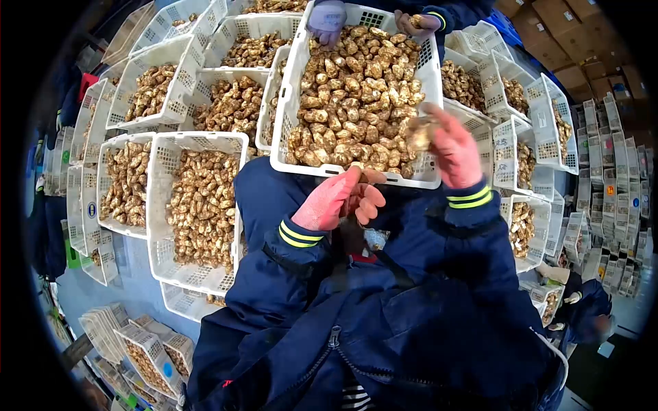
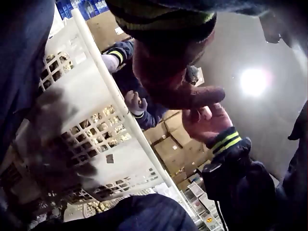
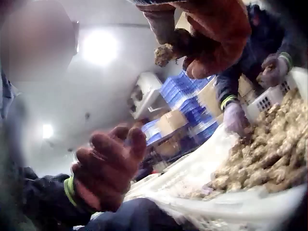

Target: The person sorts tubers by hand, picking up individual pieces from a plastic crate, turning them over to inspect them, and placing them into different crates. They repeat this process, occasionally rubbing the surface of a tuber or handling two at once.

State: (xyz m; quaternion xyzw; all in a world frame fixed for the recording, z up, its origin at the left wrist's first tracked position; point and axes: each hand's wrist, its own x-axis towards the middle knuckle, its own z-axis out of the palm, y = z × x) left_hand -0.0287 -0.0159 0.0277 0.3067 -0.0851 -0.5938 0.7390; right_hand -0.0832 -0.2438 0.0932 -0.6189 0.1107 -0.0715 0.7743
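Observation:
A white crate (image 1: 279, 140) heaped with knobbly brown-and-cream tubers (image 1: 363, 89) stands in front of the lap. My right hand (image 1: 452, 154), in a pinkish glove, grips a tuber (image 1: 419, 133) over the crate's right side; the right wrist view shows that tuber (image 3: 166, 55) below the hand (image 3: 214, 41). Near the crate's front rim is my gloved left hand (image 1: 336, 200). Its fingers look curled in the right wrist view, and no tuber shows in that hand (image 3: 108, 168). In the left wrist view, my left hand (image 2: 168, 77) is dark, partly overlapping the right (image 2: 207, 125).
Across the crate, another person's gloved hands (image 1: 327, 20) are at its far edge, one holding a tuber (image 1: 416, 22). Crates of tubers (image 1: 154, 226) surround both sides. Cardboard boxes (image 1: 576, 41) and stacked crates (image 1: 603, 164) stand to the right. Another person (image 1: 589, 308) is at lower right.

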